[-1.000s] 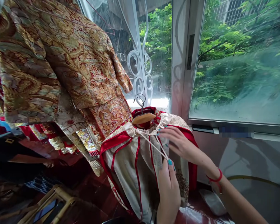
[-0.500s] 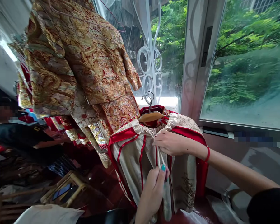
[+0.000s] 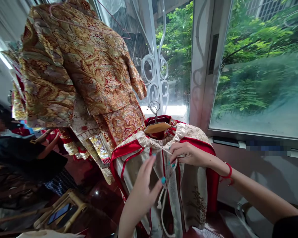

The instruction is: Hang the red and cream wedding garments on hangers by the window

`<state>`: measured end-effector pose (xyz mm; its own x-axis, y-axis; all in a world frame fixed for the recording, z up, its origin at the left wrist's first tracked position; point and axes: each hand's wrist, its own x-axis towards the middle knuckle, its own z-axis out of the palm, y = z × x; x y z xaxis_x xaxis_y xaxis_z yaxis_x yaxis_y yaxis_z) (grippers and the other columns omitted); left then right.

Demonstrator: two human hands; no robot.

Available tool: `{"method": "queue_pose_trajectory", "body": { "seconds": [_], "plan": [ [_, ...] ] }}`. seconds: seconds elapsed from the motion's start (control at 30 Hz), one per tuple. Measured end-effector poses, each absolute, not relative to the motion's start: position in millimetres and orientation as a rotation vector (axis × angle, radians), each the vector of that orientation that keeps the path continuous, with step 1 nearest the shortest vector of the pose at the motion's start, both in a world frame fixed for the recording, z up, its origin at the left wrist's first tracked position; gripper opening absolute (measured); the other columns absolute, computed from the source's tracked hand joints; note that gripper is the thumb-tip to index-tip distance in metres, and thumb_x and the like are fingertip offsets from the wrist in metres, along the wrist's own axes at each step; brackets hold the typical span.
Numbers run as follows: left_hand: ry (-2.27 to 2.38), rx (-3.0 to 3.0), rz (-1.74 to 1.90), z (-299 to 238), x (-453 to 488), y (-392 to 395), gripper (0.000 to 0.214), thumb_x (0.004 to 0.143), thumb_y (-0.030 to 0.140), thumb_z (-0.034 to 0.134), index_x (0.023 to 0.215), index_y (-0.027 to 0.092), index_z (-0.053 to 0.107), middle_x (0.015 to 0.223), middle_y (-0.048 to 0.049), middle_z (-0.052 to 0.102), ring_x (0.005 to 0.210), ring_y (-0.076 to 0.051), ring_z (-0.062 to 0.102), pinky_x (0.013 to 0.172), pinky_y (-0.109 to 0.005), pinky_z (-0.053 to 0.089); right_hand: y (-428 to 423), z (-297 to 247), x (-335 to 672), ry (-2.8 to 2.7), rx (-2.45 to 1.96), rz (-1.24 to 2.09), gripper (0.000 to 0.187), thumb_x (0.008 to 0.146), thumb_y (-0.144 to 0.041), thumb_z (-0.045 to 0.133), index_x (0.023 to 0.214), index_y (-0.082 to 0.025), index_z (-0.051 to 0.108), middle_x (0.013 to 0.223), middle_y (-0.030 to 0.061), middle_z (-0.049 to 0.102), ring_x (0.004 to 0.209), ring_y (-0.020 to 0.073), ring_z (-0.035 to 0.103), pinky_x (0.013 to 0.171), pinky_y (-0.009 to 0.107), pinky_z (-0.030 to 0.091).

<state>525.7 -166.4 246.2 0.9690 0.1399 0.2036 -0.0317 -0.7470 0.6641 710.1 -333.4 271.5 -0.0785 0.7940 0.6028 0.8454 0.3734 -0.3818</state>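
Observation:
A cream garment with red trim (image 3: 141,168) hangs in front of me on a wooden hanger (image 3: 157,127). Its gathered neckline (image 3: 145,138) carries a white drawstring (image 3: 163,195) whose ends dangle down the front. My right hand (image 3: 188,153) pinches the drawstring just below the neckline. Lower and to the left, my left hand (image 3: 142,188) is open, thumb and fingers apart, in front of the fabric and close to the hanging cord. Nothing shows between its fingers.
Gold brocade jackets (image 3: 99,72) hang at upper left beside a window with a white scrolled grille (image 3: 155,69). A person in dark clothes (image 3: 27,158) is at the far left. A phone (image 3: 59,213) lies on a bamboo stool (image 3: 75,216). A dark device (image 3: 225,141) rests on the sill.
My left hand has let go of the drawstring, opened and moved up and left. My right hand has shifted slightly and now pinches the cord. The person at left has raised their arms.

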Motion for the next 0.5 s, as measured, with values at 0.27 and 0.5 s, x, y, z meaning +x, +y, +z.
{"method": "queue_pose_trajectory", "body": {
  "seconds": [0.27,0.5],
  "plan": [
    [-0.304,2.221,0.327,300,621,-154,0.036,0.091,0.044,0.047,0.110,0.020,0.066,0.103,-0.0074,0.072,0.093,-0.023,0.065,0.085,-0.035,0.052,-329,270,710,-1.960,-1.584,-1.118,0.020,0.098,-0.013,0.045,0.100,-0.016,0.065,0.095,0.0090,0.069,0.088,0.0160,0.065,0.080,0.031,0.056],
    [-0.308,2.252,0.736,322,591,-137,0.013,0.083,0.034,0.064,0.087,0.023,0.068,0.090,-0.0025,0.068,0.087,-0.019,0.063,0.081,-0.032,0.052,-330,265,711,-1.660,-1.438,-1.361,0.025,0.099,-0.014,0.043,0.100,-0.012,0.068,0.094,0.0091,0.072,0.090,0.0145,0.068,0.080,0.025,0.058]
  ]
}}
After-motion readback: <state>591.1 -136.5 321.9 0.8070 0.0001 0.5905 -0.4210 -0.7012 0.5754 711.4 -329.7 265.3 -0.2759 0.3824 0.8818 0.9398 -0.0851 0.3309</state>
